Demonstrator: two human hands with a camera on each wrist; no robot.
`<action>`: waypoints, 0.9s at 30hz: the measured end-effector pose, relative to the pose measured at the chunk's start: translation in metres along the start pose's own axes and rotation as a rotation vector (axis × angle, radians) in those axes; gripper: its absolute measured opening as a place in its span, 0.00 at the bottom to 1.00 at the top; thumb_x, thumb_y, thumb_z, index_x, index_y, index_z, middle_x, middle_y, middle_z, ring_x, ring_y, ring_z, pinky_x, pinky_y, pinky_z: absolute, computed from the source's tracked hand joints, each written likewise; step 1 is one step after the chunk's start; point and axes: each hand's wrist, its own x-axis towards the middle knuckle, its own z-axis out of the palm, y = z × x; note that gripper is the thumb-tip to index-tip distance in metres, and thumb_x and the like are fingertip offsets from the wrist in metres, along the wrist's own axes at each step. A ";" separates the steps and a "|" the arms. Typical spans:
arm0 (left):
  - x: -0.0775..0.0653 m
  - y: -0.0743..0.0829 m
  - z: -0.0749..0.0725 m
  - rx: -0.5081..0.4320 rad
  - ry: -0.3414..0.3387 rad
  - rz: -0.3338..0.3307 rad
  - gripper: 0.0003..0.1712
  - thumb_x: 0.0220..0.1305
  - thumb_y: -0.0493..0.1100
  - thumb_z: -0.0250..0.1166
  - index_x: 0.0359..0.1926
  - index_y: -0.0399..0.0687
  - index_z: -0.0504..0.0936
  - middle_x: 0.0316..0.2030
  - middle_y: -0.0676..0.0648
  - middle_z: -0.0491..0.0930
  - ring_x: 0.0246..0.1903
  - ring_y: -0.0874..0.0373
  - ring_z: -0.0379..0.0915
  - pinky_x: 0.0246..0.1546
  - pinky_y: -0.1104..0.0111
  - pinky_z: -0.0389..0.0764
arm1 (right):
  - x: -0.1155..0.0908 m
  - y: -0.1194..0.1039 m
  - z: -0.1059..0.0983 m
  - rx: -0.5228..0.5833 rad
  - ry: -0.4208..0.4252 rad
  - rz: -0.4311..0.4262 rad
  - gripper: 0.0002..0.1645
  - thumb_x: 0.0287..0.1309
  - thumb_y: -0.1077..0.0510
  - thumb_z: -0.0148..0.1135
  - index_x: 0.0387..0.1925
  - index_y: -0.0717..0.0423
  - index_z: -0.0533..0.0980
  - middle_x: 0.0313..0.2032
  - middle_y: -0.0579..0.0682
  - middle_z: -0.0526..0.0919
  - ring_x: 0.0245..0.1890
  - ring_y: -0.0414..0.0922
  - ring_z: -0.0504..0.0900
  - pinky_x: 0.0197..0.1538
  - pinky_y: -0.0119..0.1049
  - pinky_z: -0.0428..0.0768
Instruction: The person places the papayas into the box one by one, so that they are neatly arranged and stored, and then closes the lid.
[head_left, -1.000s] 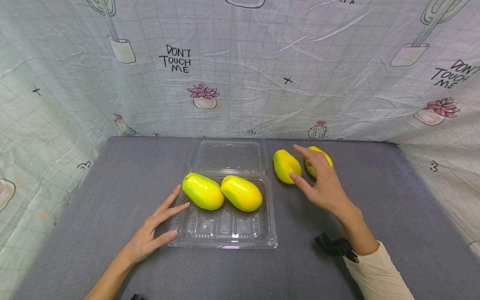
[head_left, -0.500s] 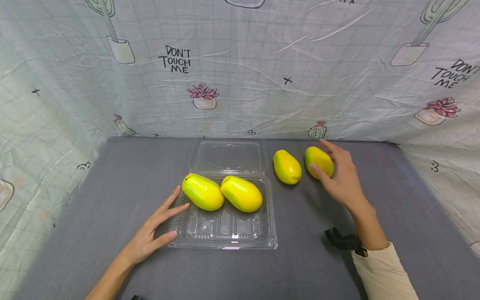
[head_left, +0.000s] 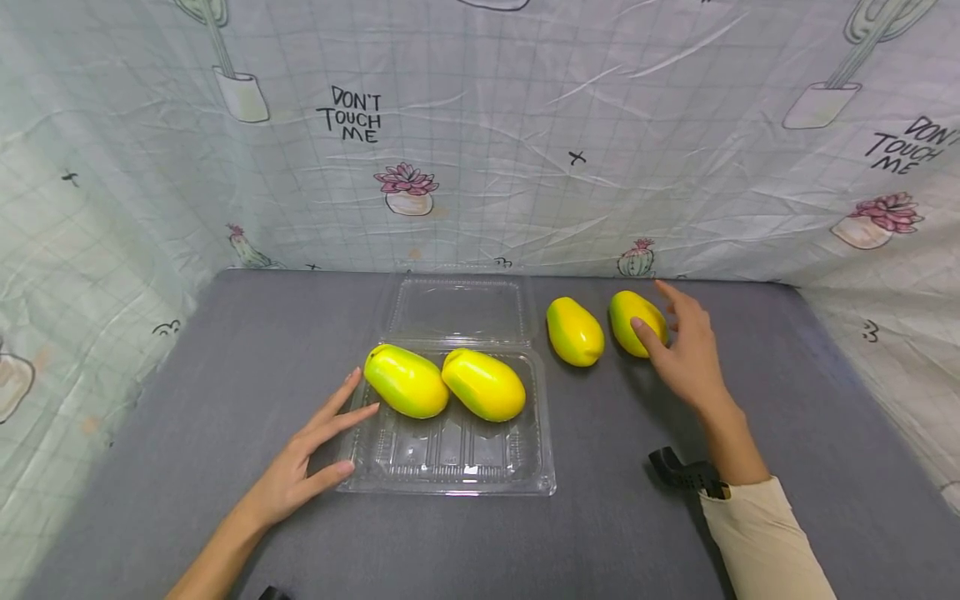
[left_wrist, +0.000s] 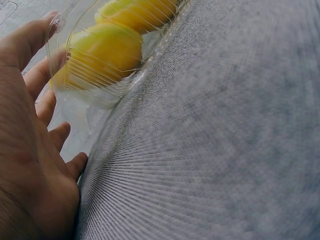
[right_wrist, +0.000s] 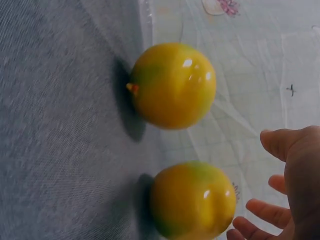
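Two yellow-green papayas, the left one [head_left: 407,382] and the right one [head_left: 483,385], lie side by side across the back of a clear plastic clamshell box [head_left: 450,483]. My left hand [head_left: 300,462] has its fingers spread, fingertips at the box's left rim. Its fingers [left_wrist: 37,75] show against the clear wall in the left wrist view. Right of the box lie two more papayas, a nearer one [head_left: 575,332] and a far-right one [head_left: 628,312]. My right hand [head_left: 686,350] hovers with relaxed fingers at the far-right one; its thumb overlaps that fruit in the head view.
The box's lid [head_left: 459,310] lies folded back flat behind the base. A grey cloth [head_left: 600,533] covers the table. Behind it hangs a printed curtain [head_left: 495,200], with more of it on both sides. A black wrist mount [head_left: 686,472] sits on the right forearm.
My right hand has moved right, from over the two loose papayas to the right side of the far-right one. The left hand and the papayas in the box stay put.
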 end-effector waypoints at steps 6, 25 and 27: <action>0.000 -0.001 -0.001 0.008 -0.002 -0.010 0.36 0.52 0.34 0.65 0.65 0.38 0.69 0.72 0.33 0.45 0.71 0.38 0.37 0.67 0.70 0.43 | 0.000 0.009 0.002 -0.008 -0.002 0.015 0.36 0.65 0.52 0.57 0.70 0.58 0.59 0.63 0.66 0.64 0.54 0.64 0.65 0.49 0.59 0.67; -0.002 -0.003 -0.001 0.021 0.005 -0.007 0.37 0.52 0.39 0.68 0.65 0.38 0.70 0.72 0.33 0.46 0.70 0.35 0.37 0.67 0.70 0.42 | 0.001 0.027 0.018 -0.028 -0.021 0.061 0.39 0.63 0.48 0.59 0.68 0.62 0.60 0.61 0.68 0.65 0.55 0.65 0.65 0.51 0.60 0.61; -0.001 -0.003 0.000 0.023 0.005 -0.006 0.37 0.52 0.39 0.68 0.65 0.38 0.70 0.72 0.33 0.46 0.70 0.35 0.37 0.67 0.70 0.42 | 0.001 0.028 0.019 -0.037 -0.020 0.062 0.38 0.63 0.48 0.59 0.68 0.62 0.60 0.62 0.68 0.65 0.58 0.66 0.63 0.53 0.62 0.60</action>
